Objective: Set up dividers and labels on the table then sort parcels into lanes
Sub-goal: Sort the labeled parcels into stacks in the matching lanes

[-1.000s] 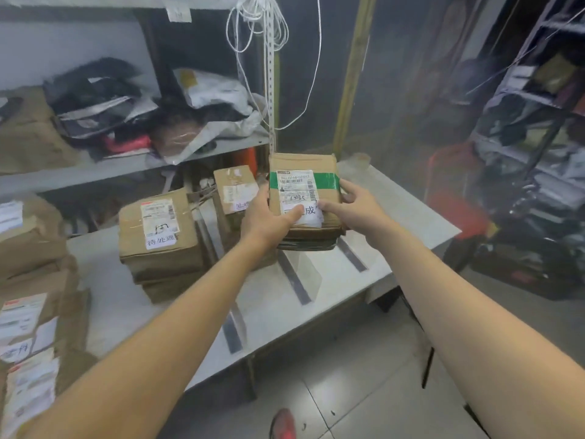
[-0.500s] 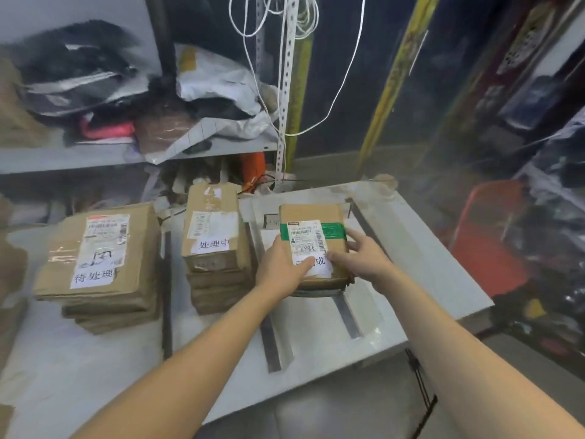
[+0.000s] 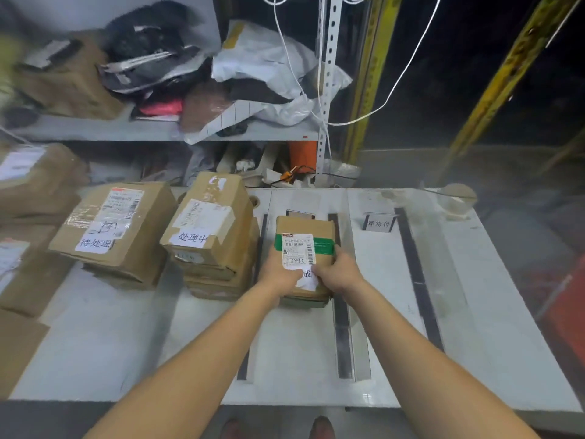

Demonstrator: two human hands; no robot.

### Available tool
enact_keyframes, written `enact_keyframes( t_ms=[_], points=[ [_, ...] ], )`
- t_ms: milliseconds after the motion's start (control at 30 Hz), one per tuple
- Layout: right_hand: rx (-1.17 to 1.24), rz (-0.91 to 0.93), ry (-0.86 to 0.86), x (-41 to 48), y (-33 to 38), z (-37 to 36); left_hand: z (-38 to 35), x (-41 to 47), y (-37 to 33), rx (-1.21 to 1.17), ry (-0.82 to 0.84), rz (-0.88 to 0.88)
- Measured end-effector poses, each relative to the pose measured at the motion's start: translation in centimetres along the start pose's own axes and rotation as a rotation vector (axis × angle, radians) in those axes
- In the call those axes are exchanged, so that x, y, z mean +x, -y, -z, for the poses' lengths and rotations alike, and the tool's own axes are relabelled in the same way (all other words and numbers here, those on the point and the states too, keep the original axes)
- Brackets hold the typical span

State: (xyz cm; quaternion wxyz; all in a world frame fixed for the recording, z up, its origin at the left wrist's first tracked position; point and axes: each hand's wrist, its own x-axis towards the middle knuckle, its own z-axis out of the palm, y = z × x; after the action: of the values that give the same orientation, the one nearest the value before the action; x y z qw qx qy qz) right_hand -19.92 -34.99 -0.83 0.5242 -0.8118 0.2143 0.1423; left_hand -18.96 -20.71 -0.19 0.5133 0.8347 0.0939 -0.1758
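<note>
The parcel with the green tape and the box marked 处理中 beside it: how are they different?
The green-taped parcel has a green band across its top; the 处理中 box has none. The left hand and right hand grip the green-taped parcel; the 处理中 box is untouched. The green-taped parcel lies between two dark divider strips; the 处理中 box stands left of them. Both are brown cardboard with white barcode labels, each atop another parcel.

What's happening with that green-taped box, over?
Left hand and right hand grip the green-taped parcel. It sits on a stack between two dividers. Nothing blocking.
</note>
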Motion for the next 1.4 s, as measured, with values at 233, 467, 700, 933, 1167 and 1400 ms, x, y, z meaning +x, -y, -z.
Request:
enact_keyframes(
  t_ms=[233, 467, 700, 933, 1167, 1400],
  points=[
    [-0.066, -0.062, -0.021, 1.9, -1.6, -1.0, -1.4, 1.9, 2.0, 0.043, 0.048, 0.041],
    [-0.063, -0.024, -0.035, 1.8, -1.3, -0.7, -1.4, 1.5, 1.9, 0.248, 0.008, -0.007],
    [-0.329, 0.270, -0.014, 0.8, 5.2, 1.1, 4.9, -0.7, -3.4, 0.421, -0.130, -0.225],
    [-0.563, 0.681, 0.012, -2.9, 15.0, -3.0, 17.9, -3.9, -5.3, 0.559, -0.405, -0.308],
    [-0.742, 0.876, -0.028, -8.2, 22.7, -13.2, 32.0, -8.0, -1.1, 0.707, -0.554, -0.297],
    [-0.844, 0.918, -0.008, -13.2, 28.9, -26.1, 47.1, -11.9, 6.8, 0.912, -0.612, -0.195]
  ],
)
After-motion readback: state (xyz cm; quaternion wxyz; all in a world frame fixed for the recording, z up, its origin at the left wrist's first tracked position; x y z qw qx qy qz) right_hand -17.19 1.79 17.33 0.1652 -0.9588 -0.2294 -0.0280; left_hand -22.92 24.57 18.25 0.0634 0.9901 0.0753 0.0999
